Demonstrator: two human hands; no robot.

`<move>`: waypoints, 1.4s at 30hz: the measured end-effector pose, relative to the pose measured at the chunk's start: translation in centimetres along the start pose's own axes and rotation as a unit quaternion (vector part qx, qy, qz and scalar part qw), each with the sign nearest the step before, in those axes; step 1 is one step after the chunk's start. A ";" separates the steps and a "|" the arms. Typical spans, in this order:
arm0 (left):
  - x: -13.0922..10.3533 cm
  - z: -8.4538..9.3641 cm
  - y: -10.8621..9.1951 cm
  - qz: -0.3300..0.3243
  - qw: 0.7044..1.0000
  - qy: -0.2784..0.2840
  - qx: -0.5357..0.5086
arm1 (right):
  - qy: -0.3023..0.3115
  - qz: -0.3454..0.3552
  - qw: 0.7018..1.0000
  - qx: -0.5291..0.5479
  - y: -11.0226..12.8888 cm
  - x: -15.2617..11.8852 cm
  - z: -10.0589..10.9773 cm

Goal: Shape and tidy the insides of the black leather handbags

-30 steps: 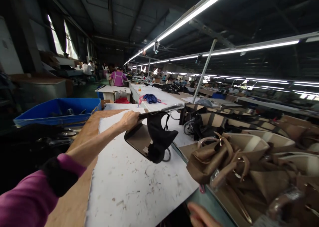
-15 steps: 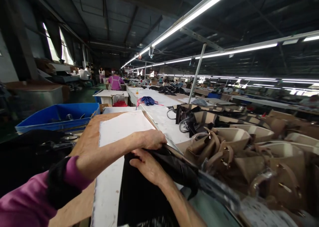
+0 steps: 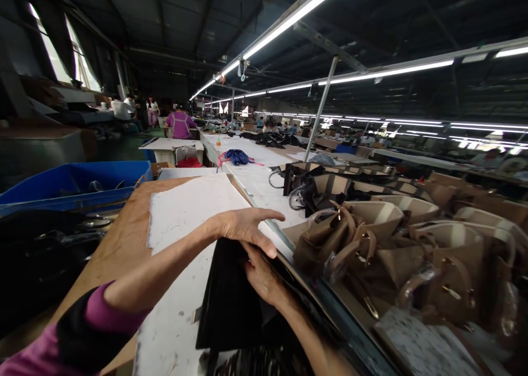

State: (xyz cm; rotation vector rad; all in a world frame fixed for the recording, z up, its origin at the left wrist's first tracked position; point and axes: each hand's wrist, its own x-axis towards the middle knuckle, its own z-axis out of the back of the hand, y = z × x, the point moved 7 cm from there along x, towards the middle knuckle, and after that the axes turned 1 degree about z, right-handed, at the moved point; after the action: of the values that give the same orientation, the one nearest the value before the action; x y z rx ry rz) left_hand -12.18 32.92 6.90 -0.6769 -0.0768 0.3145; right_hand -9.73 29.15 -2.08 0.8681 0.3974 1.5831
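Observation:
A black bag-like piece [image 3: 226, 304] of dark, smooth material lies on the white sheet in front of me. Above its far edge my left hand [image 3: 241, 226] is open, thumb and fingers spread apart, with nothing visible in them. My right hand [image 3: 266, 280] rests on the black piece just below, fingers stretched toward its far corner and thumb tucked in a little. Its fingertips are partly covered by my left hand. Along the right side of the piece, loose dark layers stand up beside my right forearm.
The white sheet [image 3: 181, 216] covers part of a brown board [image 3: 111, 244]. Brown handbags [image 3: 371, 249] and black ones [image 3: 330, 192] crowd the table at right. A blue bin [image 3: 111, 172] stands at left. Farther off are a blue cloth bundle [image 3: 237, 157] and a person in purple [image 3: 180, 124].
My left hand, earlier closed at the far corner of the black piece, has spread its fingers. My right hand has shifted right and partly under it. The whole view has turned slightly right.

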 end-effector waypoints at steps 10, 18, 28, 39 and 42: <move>-2.0 -1.0 5.2 0.180 0.938 -0.068 0.287 | -0.029 0.065 0.961 -0.267 2.4 -4.4 1.4; 0.3 0.3 7.3 0.159 0.956 -0.081 0.232 | -0.257 0.150 0.839 -0.455 4.5 -14.8 5.6; -2.1 3.1 6.8 0.168 0.971 -0.025 0.169 | -0.086 -0.197 0.972 -0.098 -4.2 -9.4 10.9; -11.6 5.3 13.6 0.244 0.970 -0.011 0.000 | 0.020 -0.073 0.994 -0.073 -1.3 0.9 8.6; -11.8 4.8 12.9 0.243 0.967 -0.013 0.073 | 0.025 -0.087 0.994 -0.056 -2.5 1.2 7.2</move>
State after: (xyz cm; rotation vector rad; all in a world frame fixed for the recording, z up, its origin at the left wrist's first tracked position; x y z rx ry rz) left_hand -27.55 41.68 2.95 -0.5391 0.0903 0.7931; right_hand -2.80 29.24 1.39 0.6895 0.4044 1.4533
